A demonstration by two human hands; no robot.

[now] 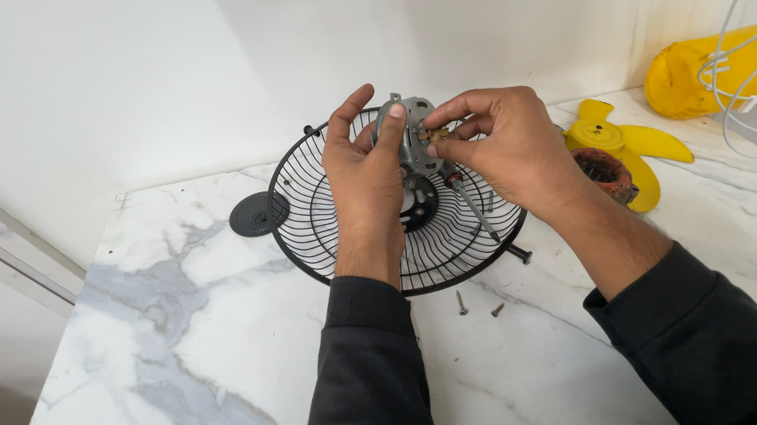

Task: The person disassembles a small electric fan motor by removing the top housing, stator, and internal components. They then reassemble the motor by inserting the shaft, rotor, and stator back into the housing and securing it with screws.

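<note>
Seen from the head camera, a person in dark sleeves works above a round black wire fan guard (327, 243) lying on a white marbled tabletop (183, 341). The left hand (363, 182) grips a small grey motor (415, 139) held just over the guard's centre. The right hand (503, 146) pinches a small brass-coloured part (437, 134) against the motor. Two loose screws (462, 304) lie just in front of the guard; a black round cap (256, 215) sits beside its left edge, and a yellow fan blade (636, 146) to its right.
</note>
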